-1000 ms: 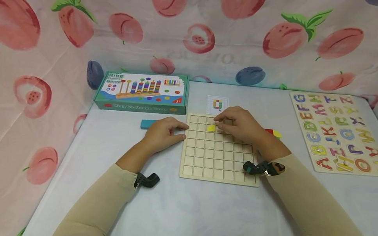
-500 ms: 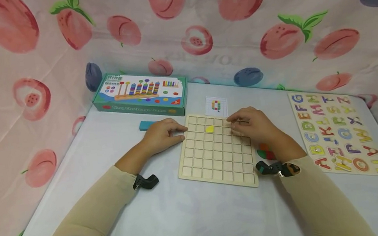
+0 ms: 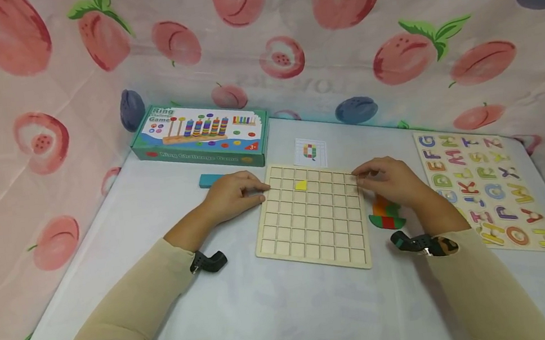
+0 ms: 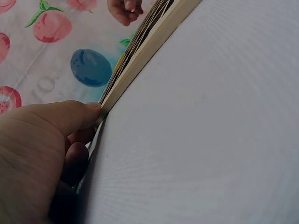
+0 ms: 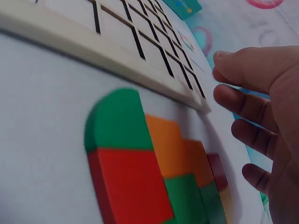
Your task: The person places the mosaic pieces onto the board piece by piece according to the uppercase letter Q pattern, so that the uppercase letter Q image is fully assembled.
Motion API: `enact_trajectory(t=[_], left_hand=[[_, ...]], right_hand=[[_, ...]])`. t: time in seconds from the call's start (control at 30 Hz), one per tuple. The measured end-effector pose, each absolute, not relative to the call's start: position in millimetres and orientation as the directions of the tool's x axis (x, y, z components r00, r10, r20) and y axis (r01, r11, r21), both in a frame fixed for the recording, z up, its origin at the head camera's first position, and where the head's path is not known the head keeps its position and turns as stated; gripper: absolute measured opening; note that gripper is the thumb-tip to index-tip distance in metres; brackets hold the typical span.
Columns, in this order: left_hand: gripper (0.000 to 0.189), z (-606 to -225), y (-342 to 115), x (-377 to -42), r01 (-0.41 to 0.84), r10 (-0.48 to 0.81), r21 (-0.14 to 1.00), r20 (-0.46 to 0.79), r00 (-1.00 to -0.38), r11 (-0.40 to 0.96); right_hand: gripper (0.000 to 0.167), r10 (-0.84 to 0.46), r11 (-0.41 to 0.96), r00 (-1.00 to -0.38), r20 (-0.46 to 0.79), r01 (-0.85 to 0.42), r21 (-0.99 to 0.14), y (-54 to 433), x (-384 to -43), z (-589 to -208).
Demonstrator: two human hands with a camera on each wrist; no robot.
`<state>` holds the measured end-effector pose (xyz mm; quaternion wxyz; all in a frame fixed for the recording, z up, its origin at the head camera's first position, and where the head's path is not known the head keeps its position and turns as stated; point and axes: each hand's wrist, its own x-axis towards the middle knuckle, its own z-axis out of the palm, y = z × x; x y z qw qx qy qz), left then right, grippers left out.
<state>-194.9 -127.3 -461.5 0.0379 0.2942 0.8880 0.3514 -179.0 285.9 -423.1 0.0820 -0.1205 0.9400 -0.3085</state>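
Observation:
A pale wooden grid board [image 3: 305,228] lies flat on the table. One yellow piece [image 3: 301,186] sits in a cell of its upper part. The left hand [image 3: 230,198] rests its thumb and a fingertip against the board's left edge; in the left wrist view the thumb touches the rim. At the upper right edge, the right hand [image 3: 390,181] hovers with fingers apart and nothing between them. Below it lie green, red and orange pieces [image 5: 135,182] in a cluster, partly hidden by the hand in the head view.
Behind the board is a small card [image 3: 310,153] with a coloured Q pattern. A green game box [image 3: 199,136] stands at the back left, and a blue block [image 3: 209,180] lies near the left hand. On the right lies an alphabet board [image 3: 489,189].
The right hand has drawn back rightward from beside the yellow piece to past the board's right edge, uncovering the coloured pieces. The left hand has stayed at the left edge.

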Motion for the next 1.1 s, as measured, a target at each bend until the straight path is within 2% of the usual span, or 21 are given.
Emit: enact_trajectory(t=[0.27, 0.57, 1.1], left_hand=[[0.024, -460.7, -127.7, -193.9, 0.510, 0.559, 0.635, 0.144, -0.816, 0.580], [0.023, -462.1, -127.1, -194.4, 0.492, 0.542, 0.642, 0.138, -0.829, 0.588], [0.023, -460.9, -126.7, -192.9, 0.485, 0.537, 0.646, 0.134, -0.833, 0.590]], right_hand=[[0.027, -0.260, 0.820, -0.962, -0.089, -0.171, -0.547, 310.7, -170.6, -421.9], [0.025, -0.260, 0.823, -0.958, -0.123, -0.153, -0.546, 334.3, -164.8, -428.1], [0.019, -0.241, 0.824, -0.963, -0.122, -0.136, -0.550, 334.4, -165.0, -433.8]])
